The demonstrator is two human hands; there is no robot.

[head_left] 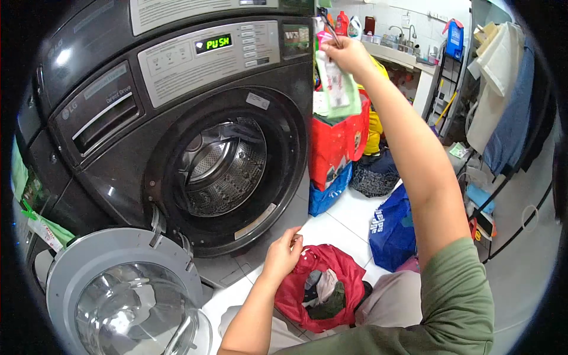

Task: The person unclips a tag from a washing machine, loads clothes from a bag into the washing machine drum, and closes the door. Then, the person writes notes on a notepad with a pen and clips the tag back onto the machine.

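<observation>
My right hand (349, 56) is raised beside the washing machine's right edge, its fingers pinched on a thin, dark, stick-like thing (329, 26). Just below the fingers hangs a pale green and white printed packet (337, 89); whether the hand grips it too I cannot tell. Low in front of the machine, my left hand (283, 257) has loosely bent fingers slightly apart, with nothing visible in them. It is over the rim of a red cloth bag (349, 266), which holds dark and light clothes (324, 293). The front-loading washing machine (207, 106) displays "PUSH" and its drum (228, 171) shows no laundry.
The round machine door (127, 242) is swung open at lower left. Red (334, 148) and blue (393, 228) shopping bags stand on the white tiled floor (337, 231), with dark cloth (376, 177) between. Clothes (506, 100) hang on a rack at right; a sink counter (387, 53) lies behind.
</observation>
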